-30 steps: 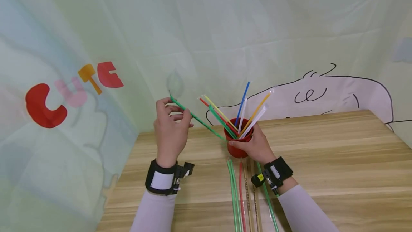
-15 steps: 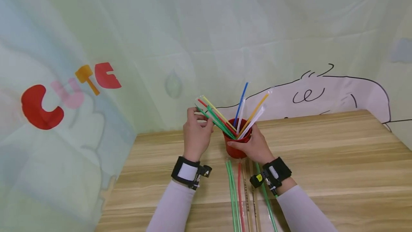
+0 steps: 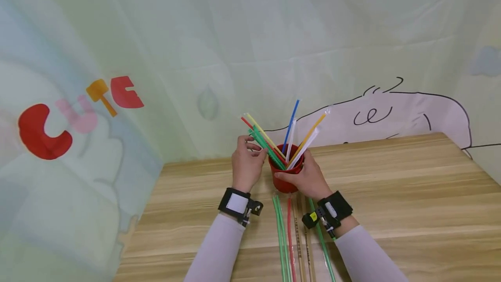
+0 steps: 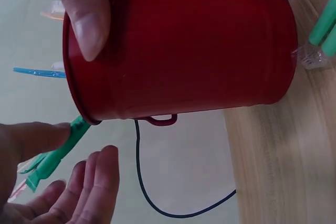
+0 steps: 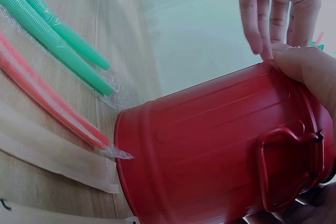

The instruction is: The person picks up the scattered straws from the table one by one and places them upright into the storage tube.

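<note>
A small red metal bucket (image 3: 285, 182) with side handles stands on the table, tilt unclear. Several wrapped drinking straws (image 3: 308, 140), blue, white, orange, yellow, red and green, lean out of it. My right hand (image 3: 312, 178) grips the bucket from the right, thumb along the near rim. At the bucket's left is my left hand (image 3: 247, 165), fingers loosely extended. Its thumb touches a green straw (image 4: 55, 156) leaning over the rim, with the other fingers apart from it in the left wrist view. The straws' lower ends are hidden inside the bucket.
In front of the bucket lie two green straws (image 3: 281, 238), a red straw (image 3: 291, 238), two brown paper-wrapped sticks (image 3: 299, 245) with lettering and another green straw (image 3: 322, 245). A printed curtain (image 3: 219, 55) hangs behind the wooden table (image 3: 411, 195).
My left hand has moved right to the bucket, bringing the green straw in beside the others there, and its fingers have loosened. My right hand keeps its grip on the bucket.
</note>
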{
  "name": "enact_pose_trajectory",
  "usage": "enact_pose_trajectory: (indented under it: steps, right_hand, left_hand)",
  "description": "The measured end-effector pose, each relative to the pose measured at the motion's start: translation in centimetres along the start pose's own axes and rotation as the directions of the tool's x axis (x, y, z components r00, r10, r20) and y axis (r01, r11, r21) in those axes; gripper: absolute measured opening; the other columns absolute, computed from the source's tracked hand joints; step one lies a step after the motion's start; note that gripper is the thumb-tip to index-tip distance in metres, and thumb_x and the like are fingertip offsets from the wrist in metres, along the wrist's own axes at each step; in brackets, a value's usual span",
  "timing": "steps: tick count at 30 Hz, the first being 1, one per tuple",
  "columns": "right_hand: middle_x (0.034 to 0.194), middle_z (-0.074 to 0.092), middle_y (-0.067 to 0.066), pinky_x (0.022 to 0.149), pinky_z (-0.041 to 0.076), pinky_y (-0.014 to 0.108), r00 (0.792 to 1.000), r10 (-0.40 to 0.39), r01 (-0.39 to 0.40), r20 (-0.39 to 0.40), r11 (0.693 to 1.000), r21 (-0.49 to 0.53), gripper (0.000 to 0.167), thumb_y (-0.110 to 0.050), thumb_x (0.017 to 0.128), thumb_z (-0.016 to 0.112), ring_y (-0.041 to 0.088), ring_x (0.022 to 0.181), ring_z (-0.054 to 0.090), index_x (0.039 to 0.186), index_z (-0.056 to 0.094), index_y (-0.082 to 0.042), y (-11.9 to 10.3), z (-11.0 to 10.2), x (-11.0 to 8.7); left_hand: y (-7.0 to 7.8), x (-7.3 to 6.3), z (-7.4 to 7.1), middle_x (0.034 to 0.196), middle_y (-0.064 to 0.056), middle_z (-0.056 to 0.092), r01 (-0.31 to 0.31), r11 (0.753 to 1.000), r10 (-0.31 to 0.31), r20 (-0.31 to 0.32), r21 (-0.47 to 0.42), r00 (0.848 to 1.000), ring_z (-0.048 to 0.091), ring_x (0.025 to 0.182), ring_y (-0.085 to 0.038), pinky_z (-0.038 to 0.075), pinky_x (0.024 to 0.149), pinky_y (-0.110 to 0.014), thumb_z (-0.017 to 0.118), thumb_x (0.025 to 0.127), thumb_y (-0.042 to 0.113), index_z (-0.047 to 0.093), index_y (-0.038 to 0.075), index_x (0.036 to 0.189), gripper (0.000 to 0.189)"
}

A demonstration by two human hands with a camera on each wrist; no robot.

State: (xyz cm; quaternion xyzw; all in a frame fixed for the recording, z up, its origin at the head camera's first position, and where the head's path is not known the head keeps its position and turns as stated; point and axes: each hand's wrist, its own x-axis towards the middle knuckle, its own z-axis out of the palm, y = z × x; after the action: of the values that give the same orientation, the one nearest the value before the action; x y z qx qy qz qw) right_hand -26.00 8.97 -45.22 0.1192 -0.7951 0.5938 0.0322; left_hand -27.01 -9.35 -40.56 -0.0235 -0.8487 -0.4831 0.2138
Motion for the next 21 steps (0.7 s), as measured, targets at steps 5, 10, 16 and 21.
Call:
enact_pose_trajectory:
  steps: [5, 10, 16, 21]
  right_hand:
    - [0.144, 0.056, 0.012, 0.111, 0.050, 0.057, 1.000, 0.006, -0.006, 0.010, 1.000, -0.003, 0.089, -0.028, 0.082, 0.089, 0.033, 0.133, 0.057, 0.151, 0.035, -0.014, -0.2, -0.1, -0.1]
    - [0.145, 0.056, 0.013, 0.109, 0.051, 0.057, 1.000, 0.003, -0.003, 0.015, 1.000, -0.010, 0.087, -0.029, 0.083, 0.089, 0.035, 0.134, 0.057, 0.150, 0.035, -0.014, -0.1, -0.1, -0.1]
    - [0.144, 0.056, 0.014, 0.108, 0.052, 0.058, 1.000, 0.015, -0.015, 0.010, 0.999, -0.049, 0.085, -0.026, 0.084, 0.087, 0.035, 0.132, 0.057, 0.150, 0.036, -0.012, -0.2, -0.2, -0.2]
    - [0.140, 0.059, 0.015, 0.105, 0.053, 0.056, 1.000, -0.005, 0.005, 0.002, 0.996, -0.092, 0.081, -0.021, 0.084, 0.086, 0.034, 0.128, 0.059, 0.148, 0.039, -0.010, -0.1, -0.3, -0.1]
  left_hand:
    - [-0.6, -0.3, 0.0, 0.119, -0.014, 0.068, 0.069, 0.995, -0.061, 0.100, -0.077, 0.993, 0.070, 0.108, -0.031, 0.062, 0.087, -0.045, 0.079, 0.092, 0.030, 0.050, 0.005, 0.138, 0.060]
    - [-1.7, -1.2, 0.3, 0.151, -0.011, 0.050, 0.142, 0.972, -0.075, 0.330, -0.186, 0.941, 0.047, 0.141, -0.035, 0.046, 0.114, -0.053, 0.077, 0.092, 0.045, 0.041, 0.011, 0.151, 0.078]
    - [-2.5, -2.2, 1.4, 0.164, -0.005, 0.037, 0.138, 0.968, -0.025, 0.471, -0.208, 0.882, 0.033, 0.154, -0.034, 0.031, 0.123, -0.063, 0.080, 0.087, 0.051, 0.036, 0.023, 0.157, 0.087]
    - [-2.9, -2.4, 2.3, 0.159, -0.003, 0.045, 0.122, 0.969, -0.005, 0.472, -0.216, 0.881, 0.042, 0.147, -0.031, 0.040, 0.117, -0.062, 0.083, 0.084, 0.051, 0.036, 0.026, 0.155, 0.090]
